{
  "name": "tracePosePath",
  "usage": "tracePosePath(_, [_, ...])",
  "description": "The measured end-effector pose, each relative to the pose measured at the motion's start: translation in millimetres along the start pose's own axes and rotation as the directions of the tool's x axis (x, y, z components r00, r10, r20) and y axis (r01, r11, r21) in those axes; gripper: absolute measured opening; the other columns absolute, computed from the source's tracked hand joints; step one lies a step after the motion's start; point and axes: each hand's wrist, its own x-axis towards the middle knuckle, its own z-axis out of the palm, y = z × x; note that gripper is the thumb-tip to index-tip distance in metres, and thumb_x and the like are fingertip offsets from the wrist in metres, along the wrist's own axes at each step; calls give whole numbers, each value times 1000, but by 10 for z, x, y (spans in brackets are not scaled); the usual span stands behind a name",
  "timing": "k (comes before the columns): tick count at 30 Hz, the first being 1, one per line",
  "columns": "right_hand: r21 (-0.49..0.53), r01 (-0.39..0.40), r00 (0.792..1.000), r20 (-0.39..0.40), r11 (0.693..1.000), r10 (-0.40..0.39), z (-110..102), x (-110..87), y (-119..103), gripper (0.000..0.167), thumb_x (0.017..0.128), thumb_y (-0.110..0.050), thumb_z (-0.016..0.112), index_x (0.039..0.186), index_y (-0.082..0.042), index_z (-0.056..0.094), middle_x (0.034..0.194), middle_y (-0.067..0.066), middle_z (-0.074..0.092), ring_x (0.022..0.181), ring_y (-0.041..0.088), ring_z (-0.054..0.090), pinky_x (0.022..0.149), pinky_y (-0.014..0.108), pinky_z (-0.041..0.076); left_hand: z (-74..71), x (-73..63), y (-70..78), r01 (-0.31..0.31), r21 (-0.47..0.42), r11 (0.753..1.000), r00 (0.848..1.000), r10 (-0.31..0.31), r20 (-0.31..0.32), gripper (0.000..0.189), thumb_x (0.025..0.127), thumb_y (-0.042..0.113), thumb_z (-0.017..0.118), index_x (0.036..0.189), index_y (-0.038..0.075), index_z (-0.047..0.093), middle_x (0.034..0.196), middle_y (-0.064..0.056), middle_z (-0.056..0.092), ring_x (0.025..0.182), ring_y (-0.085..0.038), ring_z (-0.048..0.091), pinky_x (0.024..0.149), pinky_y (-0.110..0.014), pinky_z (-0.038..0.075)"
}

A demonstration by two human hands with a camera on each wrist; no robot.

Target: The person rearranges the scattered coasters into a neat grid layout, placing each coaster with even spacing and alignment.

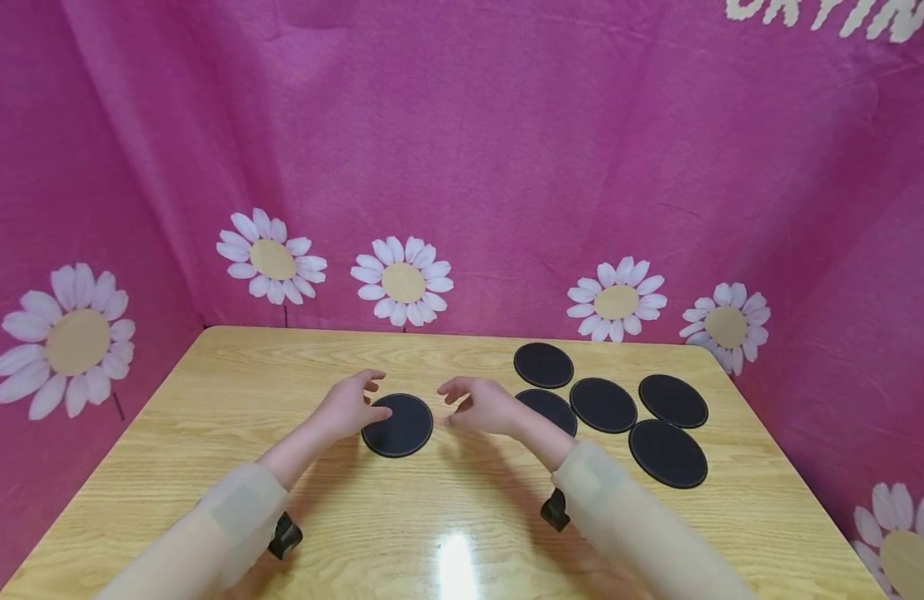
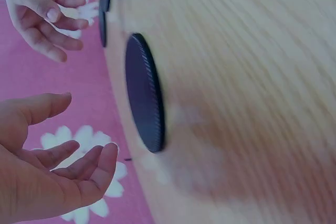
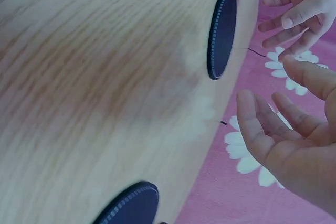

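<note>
A round black coaster (image 1: 403,432) with a stitched rim lies flat on the wooden table between the two hands. The left hand (image 1: 347,407) hovers at its left side, fingers loosely bent, and its thumb overlaps the coaster in the head view. From the left wrist, that same hand (image 2: 63,177) shows raised over the tabletop with a gap above the coaster (image 2: 140,93). To the coaster's right floats the right hand (image 1: 482,406), fingers relaxed and holding nothing. In the right wrist view, the right hand (image 3: 289,140) is likewise above the table, apart from the coaster (image 3: 223,35).
Several matching coasters (image 1: 602,406) lie spread over the right side of the table (image 1: 402,533), one partly behind the right forearm. A pink cloth (image 1: 462,167) with daisies stands along the back and sides. Dark wrist devices (image 1: 285,536) sit under both sleeves.
</note>
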Motion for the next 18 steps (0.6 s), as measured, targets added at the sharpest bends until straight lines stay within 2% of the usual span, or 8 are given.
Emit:
tracePosePath(4, [-30, 39, 999, 13, 999, -38, -104, -92, -42, 43, 82, -12, 72, 122, -6, 58, 113, 15, 63, 92, 21, 65, 79, 30, 52, -12, -62, 135, -34, -9, 999, 999, 34, -11, 62, 83, 13, 71, 136, -1, 43, 126, -24, 54, 108, -38, 57, 86, -44, 51])
tracePosePath(9, [-34, 82, 997, -7, 996, -82, -227, -205, -51, 43, 83, -13, 71, 123, -6, 59, 115, 15, 63, 93, 21, 65, 77, 27, 52, 0, -126, 278, -58, -33, 998, 998, 58, -23, 64, 82, 15, 72, 137, 0, 42, 126, -22, 55, 109, -37, 57, 89, -45, 49])
tracePosePath(13, [-50, 110, 992, -54, 993, -113, -320, -290, -38, 42, 83, -14, 72, 122, -5, 59, 115, 16, 63, 94, 23, 66, 74, 27, 53, 23, -167, 358, -65, -39, 997, 997, 63, -41, 66, 82, 16, 72, 139, 2, 41, 128, -20, 55, 112, -36, 56, 91, -46, 48])
tracePosePath(18, [-44, 86, 987, -133, 995, -91, -407, -405, -2, 41, 82, -13, 72, 121, -8, 61, 113, 12, 65, 95, 22, 67, 75, 29, 54, 61, -193, 428, -76, -63, 995, 995, 72, -72, 66, 83, 16, 72, 140, 5, 40, 131, -18, 53, 116, -35, 54, 93, -45, 47])
